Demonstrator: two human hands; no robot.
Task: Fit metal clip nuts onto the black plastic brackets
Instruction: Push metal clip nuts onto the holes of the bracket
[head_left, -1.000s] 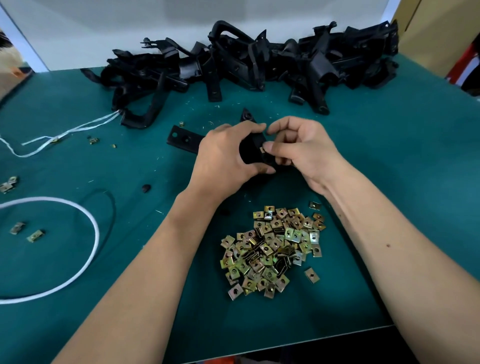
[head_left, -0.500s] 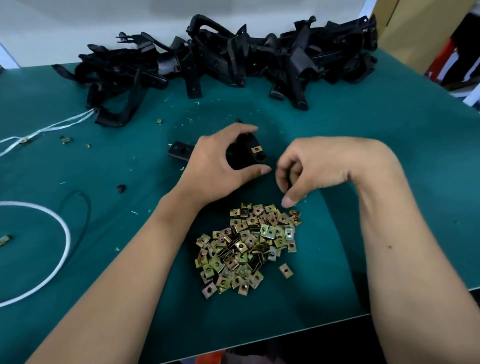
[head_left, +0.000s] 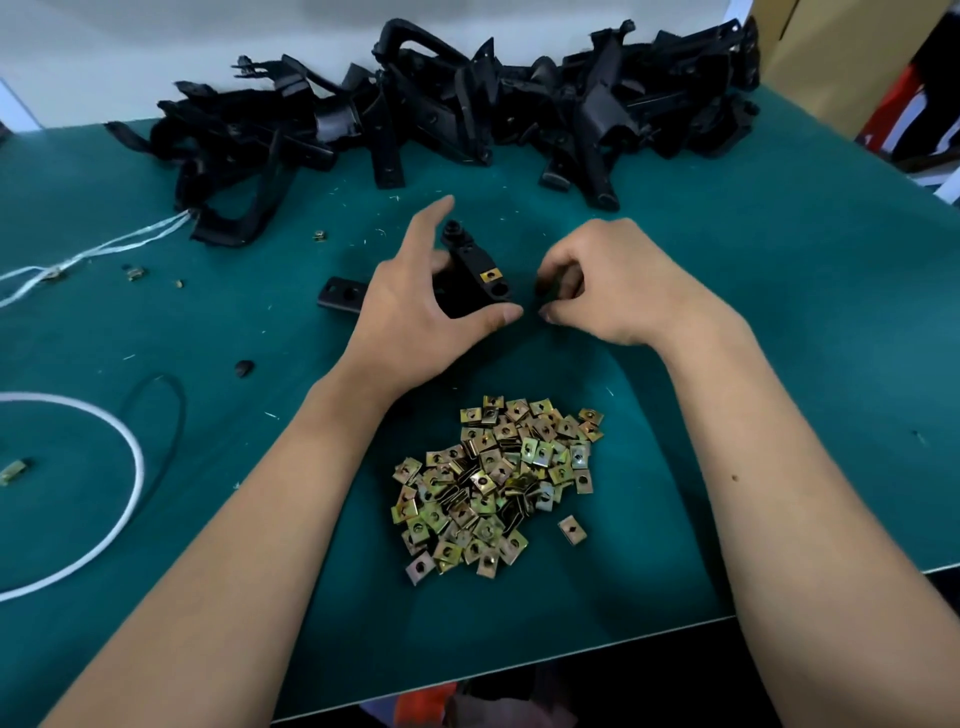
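My left hand (head_left: 410, 317) grips a black plastic bracket (head_left: 470, 291) on the green table, thumb on its near side and index finger stretched past its far end. One brass-coloured clip nut (head_left: 491, 274) sits fitted on the bracket's top face. The bracket's flat end (head_left: 340, 294) sticks out left of my hand. My right hand (head_left: 618, 286) hovers just right of the bracket with curled fingers, and I see no nut in them. A heap of loose clip nuts (head_left: 498, 478) lies in front of both hands.
A long pile of black brackets (head_left: 467, 104) fills the back of the table. At the left lie a white cord loop (head_left: 136, 467), white string (head_left: 78, 254), a small black piece (head_left: 243, 368) and stray nuts (head_left: 13, 470). The table's front edge (head_left: 519, 665) is close.
My right hand left the bracket, dipped toward the nut heap, then came back up beside the bracket. The fitted clip nut became visible. My left hand kept its hold.
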